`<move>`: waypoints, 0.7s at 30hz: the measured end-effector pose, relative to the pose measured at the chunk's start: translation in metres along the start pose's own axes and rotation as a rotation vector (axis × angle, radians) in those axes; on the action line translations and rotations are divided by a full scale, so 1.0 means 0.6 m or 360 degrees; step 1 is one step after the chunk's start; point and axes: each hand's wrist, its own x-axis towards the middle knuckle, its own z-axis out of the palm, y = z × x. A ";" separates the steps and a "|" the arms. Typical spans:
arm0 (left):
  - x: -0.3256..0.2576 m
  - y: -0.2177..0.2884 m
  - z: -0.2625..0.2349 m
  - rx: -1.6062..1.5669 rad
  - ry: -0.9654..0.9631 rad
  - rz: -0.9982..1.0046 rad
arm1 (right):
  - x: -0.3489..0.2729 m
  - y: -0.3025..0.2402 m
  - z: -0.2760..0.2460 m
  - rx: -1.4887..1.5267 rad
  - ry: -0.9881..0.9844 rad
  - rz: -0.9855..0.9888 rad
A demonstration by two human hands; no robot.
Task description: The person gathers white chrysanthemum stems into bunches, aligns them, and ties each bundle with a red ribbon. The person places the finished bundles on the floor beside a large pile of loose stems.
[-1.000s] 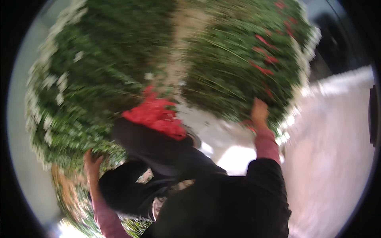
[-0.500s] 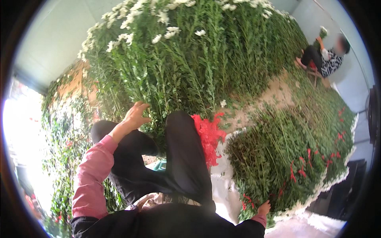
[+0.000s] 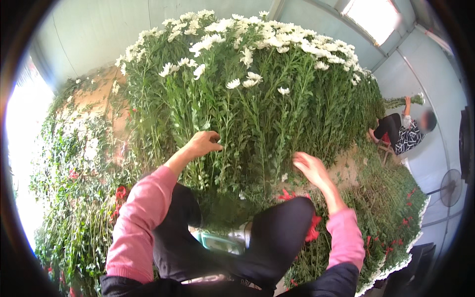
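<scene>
A tall bank of white chrysanthemums [image 3: 247,114] with long leafy green stems stands in front of me. My left hand [image 3: 204,143] is at the stems left of centre, thumb and fingers apart, with nothing visibly gripped. Farther right, my right hand [image 3: 309,167] is raised beside the lower stems, its fingers loosely stretched out and holding nothing. Red ties [image 3: 312,228] lie by my right knee, partly hidden behind it. Between my legs a pale green plastic object [image 3: 222,242] shows in part.
Bundled flowers with red ties [image 3: 391,218] lie at the right, white blooms along their outer edge. Loose stems and leaves [image 3: 74,208] cover the left side. A person [image 3: 403,131] sits at the far right with a white-flowered stem bunch. A fan [image 3: 450,187] stands near the right wall.
My right hand has come up from the bundles at the lower right to the standing stems. The left hand has shifted right along them. My view has tilted up.
</scene>
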 end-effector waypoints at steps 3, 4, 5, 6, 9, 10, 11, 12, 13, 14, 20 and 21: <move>0.029 -0.004 0.000 -0.0290 0.0118 -0.0006 | 0.194 -0.059 0.065 -0.0020 -0.0156 0.0058; 0.027 -0.019 0.002 -0.0269 0.0188 0.0001 | 0.254 -0.067 0.104 -0.0142 -0.0047 0.0036; 0.033 -0.023 0.000 -0.0250 0.0255 0.0038 | 0.311 -0.060 0.139 -0.0196 0.0099 0.0093; 0.043 -0.005 -0.001 -0.0273 0.0164 -0.0037 | 0.355 -0.021 0.167 -0.0197 0.0306 0.0131; 0.074 0.034 0.000 -0.0276 0.0128 -0.0029 | 0.415 0.080 0.265 -0.0328 0.0665 0.0369; 0.078 0.022 -0.003 -0.0275 0.0203 0.0041 | 0.415 0.070 0.294 -0.0009 0.0676 0.0321; 0.078 0.019 -0.011 -0.0412 0.0175 -0.0057 | 0.398 0.058 0.318 0.0304 0.0675 0.0297; 0.080 0.019 -0.017 -0.0475 0.0137 -0.0159 | 0.378 0.035 0.327 0.0612 0.0688 0.0264; 0.087 0.019 -0.023 -0.0538 0.0111 -0.0241 | 0.353 0.004 0.330 0.0881 0.0608 0.0178; 0.092 0.014 -0.021 -0.0695 0.0175 -0.0255 | 0.314 -0.035 0.333 0.1152 0.0523 0.0089; 0.098 0.055 -0.010 -0.1569 -0.0094 -0.0050 | 0.188 -0.174 0.292 0.2133 0.0072 0.0063; 0.105 0.046 -0.009 -0.1652 -0.0070 -0.0155 | 0.185 -0.193 0.292 0.2237 0.0087 0.0107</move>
